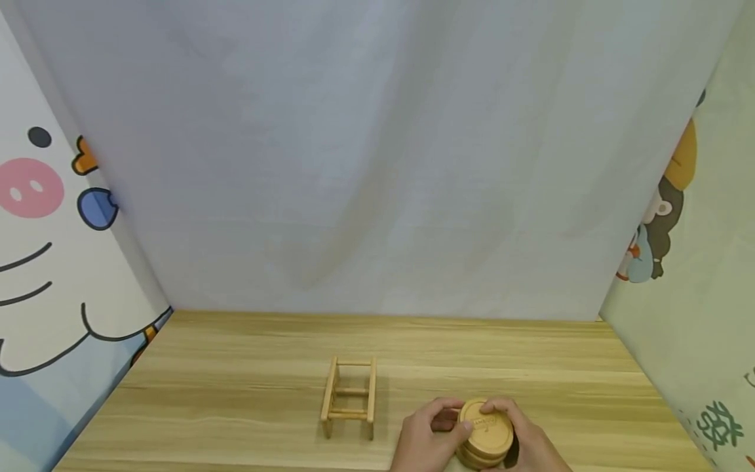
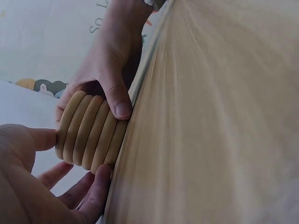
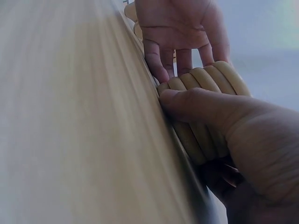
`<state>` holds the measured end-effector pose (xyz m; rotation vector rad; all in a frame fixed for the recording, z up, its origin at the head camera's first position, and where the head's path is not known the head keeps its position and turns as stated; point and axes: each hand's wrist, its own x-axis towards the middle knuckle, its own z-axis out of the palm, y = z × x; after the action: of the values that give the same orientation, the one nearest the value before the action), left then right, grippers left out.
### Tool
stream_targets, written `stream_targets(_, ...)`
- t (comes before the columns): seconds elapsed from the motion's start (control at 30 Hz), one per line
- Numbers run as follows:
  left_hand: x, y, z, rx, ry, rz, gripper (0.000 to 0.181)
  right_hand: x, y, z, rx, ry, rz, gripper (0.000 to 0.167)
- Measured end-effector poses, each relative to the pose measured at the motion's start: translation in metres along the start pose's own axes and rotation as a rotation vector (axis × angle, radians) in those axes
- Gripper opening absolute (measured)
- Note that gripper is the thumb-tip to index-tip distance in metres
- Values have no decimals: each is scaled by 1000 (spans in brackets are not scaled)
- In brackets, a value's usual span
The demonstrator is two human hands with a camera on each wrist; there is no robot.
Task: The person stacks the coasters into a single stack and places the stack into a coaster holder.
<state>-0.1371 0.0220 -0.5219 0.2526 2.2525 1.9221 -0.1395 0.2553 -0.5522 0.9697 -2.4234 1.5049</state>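
Observation:
A stack of several round wooden coasters (image 1: 488, 427) stands on the table, the top one bearing engraved marks. On its left side my left hand (image 1: 426, 438) grips the stack, thumb at the top coaster and fingertips along the side down to the bottom. From the other side my right hand (image 1: 531, 440) holds the same stack. In the left wrist view the right thumb (image 2: 119, 102) lies against the lower coasters (image 2: 91, 133). The right wrist view shows the coasters (image 3: 201, 84) slightly uneven at their edges.
Left of the hands stands a small wooden rack (image 1: 348, 414) with thin bars. The wood-grain table (image 1: 236, 367) ends at a pale curtain (image 1: 377, 164) behind. Printed cloth panels flank it, a pig figure (image 1: 31, 189) on the left and cartoon figures (image 1: 669, 216) on the right.

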Motion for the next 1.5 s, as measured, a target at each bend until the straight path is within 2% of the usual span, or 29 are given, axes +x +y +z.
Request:
stream_targets(0.17, 0, -1, 0, 4, 12, -3, 33, 1, 1, 1, 42, -10, 3, 80)
stream_targets(0.53, 2, 0, 2, -40, 3, -23, 35, 0, 1, 2, 40, 11, -21, 84)
stream_targets(0.83, -1, 2, 3, -61, 31, -37, 33, 1, -2, 1, -72, 40, 13, 87)
stream_targets(1.03, -2, 3, 6, -105, 45, -35, 35, 3, -8, 1, -136, 53, 25, 88)
stream_targets(1.27, -4, 8, 7, -177, 80, -94, 36, 6, -24, 3, -175, 57, 87, 88)
stream_targets(1.5, -1, 5, 8, -247, 100, -125, 35, 7, -29, 9, -222, 105, 88, 90)
